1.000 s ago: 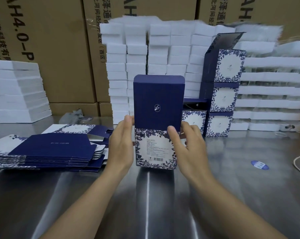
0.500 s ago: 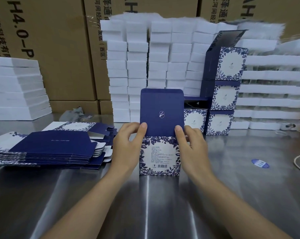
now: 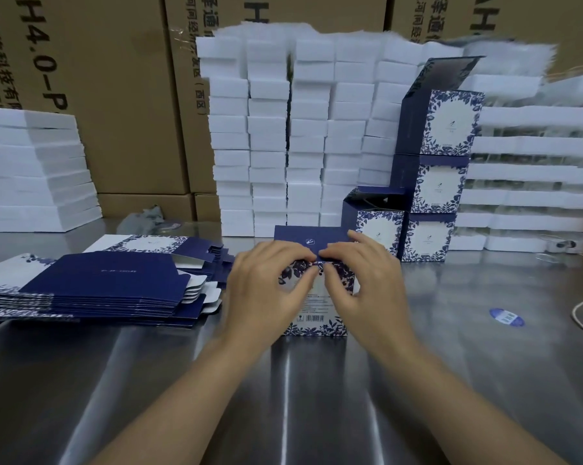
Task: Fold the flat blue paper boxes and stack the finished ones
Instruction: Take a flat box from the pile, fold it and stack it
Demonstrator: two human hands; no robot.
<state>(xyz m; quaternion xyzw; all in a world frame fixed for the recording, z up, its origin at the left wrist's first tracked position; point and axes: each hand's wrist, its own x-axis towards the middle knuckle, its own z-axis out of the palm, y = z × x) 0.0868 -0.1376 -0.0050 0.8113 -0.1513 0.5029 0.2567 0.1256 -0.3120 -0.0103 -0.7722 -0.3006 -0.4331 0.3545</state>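
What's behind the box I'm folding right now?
Stacked white foam blocks rise behind the box, with finished blue boxes stacked behind it to the right. The lid, the left hand and the right hand hide the foot of that stack and the table there.

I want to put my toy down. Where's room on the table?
Bare table lies right of the box being folded, around the blue sticker, and along the near edge. Crowded: flat boxes left, foam blocks and finished boxes behind.
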